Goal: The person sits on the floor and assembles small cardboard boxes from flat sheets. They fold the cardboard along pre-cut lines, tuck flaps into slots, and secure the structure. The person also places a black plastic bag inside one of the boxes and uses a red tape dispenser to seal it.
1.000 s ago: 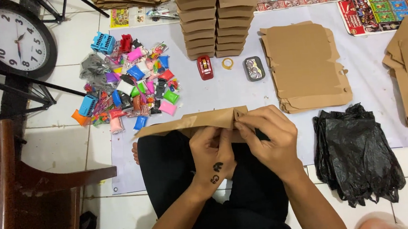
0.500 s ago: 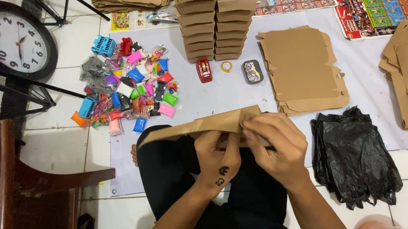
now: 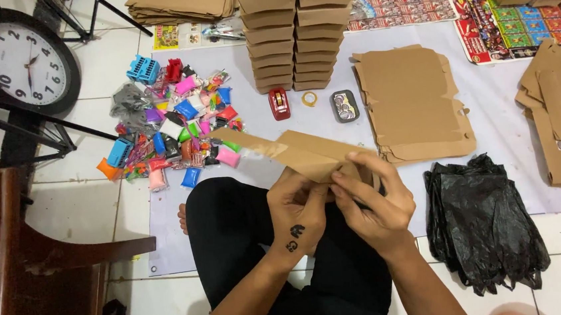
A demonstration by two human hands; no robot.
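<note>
Pinching one end of the cardboard blank (image 3: 293, 151) over the lap, left hand (image 3: 301, 209) and right hand (image 3: 374, 200) both grip it; its far end points to ten o'clock, where a slip could sweep the toys (image 3: 171, 126).

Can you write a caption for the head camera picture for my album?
Left hand and right hand fold a brown cardboard piece beside a pile of colourful small toys.
</note>
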